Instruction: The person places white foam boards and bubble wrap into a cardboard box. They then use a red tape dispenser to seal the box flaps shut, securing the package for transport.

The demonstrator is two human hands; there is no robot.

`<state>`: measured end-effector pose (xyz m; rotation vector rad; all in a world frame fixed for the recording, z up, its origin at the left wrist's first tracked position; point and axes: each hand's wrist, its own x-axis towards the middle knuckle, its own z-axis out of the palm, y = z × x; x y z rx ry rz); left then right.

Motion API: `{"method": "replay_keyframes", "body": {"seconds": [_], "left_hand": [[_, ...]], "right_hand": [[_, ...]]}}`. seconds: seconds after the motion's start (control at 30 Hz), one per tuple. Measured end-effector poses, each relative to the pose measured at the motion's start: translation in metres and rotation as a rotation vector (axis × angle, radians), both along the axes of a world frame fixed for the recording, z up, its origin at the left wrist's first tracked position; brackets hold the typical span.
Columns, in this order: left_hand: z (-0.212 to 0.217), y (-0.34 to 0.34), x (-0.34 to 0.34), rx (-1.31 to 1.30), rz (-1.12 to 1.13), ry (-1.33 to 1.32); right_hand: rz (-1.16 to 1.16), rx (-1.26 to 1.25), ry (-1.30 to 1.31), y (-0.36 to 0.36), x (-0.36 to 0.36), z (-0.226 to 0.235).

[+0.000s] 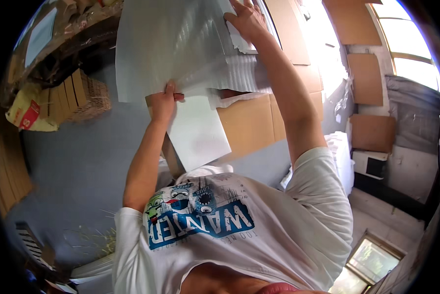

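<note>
A large translucent grey packing sheet [156, 44] spreads over the work surface at the top of the head view. My left hand [163, 104] is closed at its near edge, thumb on top, pinching the sheet. A small reddish-brown bit shows beside those fingers; I cannot make out what it is. Farther off to the right, my right hand [249, 22] lies with fingers apart on a white piece with a ragged edge [239, 41], which rests on the sheet. Below the sheet, a smooth white board [198, 132] sticks out toward my body.
Brown cardboard [251, 122] covers the surface under and right of the sheet. At left, a wicker basket [93, 95] with upright cardboard pieces and a yellow-and-red bag [30, 110] stand by the grey floor [78, 152]. Cardboard sheets [366, 78] hang by the right window.
</note>
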<state>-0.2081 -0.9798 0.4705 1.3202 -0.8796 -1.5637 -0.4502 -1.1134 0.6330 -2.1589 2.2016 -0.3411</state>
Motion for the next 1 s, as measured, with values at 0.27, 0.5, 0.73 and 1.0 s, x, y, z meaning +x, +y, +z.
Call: {"method": "replay_keyframes", "body": {"seconds": [0.27,0.5,0.73,1.0], "left_hand": [[-0.015,-0.001,0.002,-0.006,-0.006,-0.047],[-0.007,-0.007,0.003,0.114,-0.138,0.054],[0.011,-0.013,0.000,0.446,-0.169,0.224],[0.038,0.022,0.064,0.609,-0.835,0.472]], "right_hand": [[-0.033,0.041,0.202,-0.007,0.005,-0.013],[-0.048,0.060,0.193,0.000,0.009,-0.045],[-0.067,0.047,0.157,0.004,0.006,-0.037],[-0.114,0.187,0.150,-0.004,0.024,-0.034]]}}
